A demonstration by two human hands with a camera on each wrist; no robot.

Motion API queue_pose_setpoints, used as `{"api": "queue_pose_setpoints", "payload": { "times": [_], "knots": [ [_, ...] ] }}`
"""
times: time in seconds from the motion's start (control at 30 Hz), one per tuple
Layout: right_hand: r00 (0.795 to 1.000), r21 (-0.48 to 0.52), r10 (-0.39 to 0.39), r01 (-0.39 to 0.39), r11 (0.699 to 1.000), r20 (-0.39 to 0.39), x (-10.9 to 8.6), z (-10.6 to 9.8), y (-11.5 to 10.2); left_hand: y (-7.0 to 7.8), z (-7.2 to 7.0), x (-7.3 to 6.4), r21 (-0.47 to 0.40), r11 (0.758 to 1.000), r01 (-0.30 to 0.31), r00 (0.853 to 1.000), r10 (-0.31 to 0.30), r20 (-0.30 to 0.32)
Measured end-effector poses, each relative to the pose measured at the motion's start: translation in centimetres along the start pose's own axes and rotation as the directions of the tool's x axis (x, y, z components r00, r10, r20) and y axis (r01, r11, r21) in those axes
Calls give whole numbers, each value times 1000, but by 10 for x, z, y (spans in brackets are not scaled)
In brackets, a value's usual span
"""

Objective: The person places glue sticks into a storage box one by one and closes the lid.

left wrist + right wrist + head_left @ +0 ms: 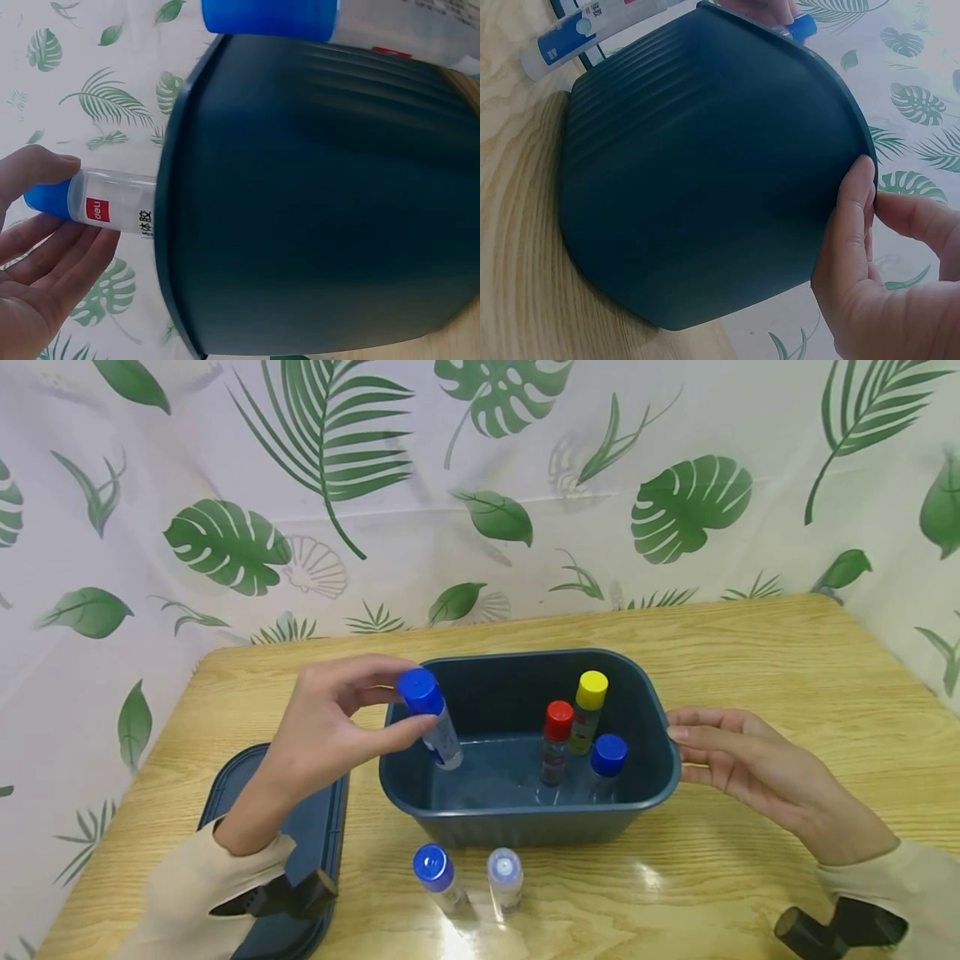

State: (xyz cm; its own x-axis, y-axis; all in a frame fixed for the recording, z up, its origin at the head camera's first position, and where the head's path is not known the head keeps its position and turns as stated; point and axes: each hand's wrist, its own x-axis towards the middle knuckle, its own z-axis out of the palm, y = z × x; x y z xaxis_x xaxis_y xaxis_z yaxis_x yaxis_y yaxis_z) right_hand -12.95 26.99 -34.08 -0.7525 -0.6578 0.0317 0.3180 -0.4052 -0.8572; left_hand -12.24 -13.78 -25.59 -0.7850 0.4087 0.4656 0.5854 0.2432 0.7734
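My left hand (330, 718) grips a clear glue bottle (444, 737) by its blue cap, thumb on one side and fingers on the other. Its lower end dips below the rim at the left end of a dark teal plastic bin (525, 828). On the opposite side, my right hand (757, 772) pinches the bin's rim between thumb and fingers, as the right wrist view shows. Inside the bin, toward the right, stand a red-capped bottle (556, 747), a yellow-capped bottle (590, 697) and a blue-capped bottle (608, 757).
In front of the bin, a blue-capped glue bottle (435, 870) and a bottle with a pale clear top (506, 878) stand on the wooden table (795, 685). A flat dark lid (311, 860) lies at the left, partly under my left forearm. Leaf-patterned cloth (420, 502) hangs behind.
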Motion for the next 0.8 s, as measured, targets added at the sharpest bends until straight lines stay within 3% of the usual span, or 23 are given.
{"api": "queue_pose_setpoints", "payload": {
  "times": [0.2,0.5,0.8],
  "knots": [
    [1000,-22,0,0,1000,-22,0,0,0,-13,5,4,41,997,60,997,-62,46],
    [1000,-34,0,-1,999,-24,0,0,0,-27,11,8,54,993,104,993,-107,48],
    [999,-55,0,-2,998,-49,-1,0,1,-33,17,11,149,970,192,977,-204,66]
  ]
}}
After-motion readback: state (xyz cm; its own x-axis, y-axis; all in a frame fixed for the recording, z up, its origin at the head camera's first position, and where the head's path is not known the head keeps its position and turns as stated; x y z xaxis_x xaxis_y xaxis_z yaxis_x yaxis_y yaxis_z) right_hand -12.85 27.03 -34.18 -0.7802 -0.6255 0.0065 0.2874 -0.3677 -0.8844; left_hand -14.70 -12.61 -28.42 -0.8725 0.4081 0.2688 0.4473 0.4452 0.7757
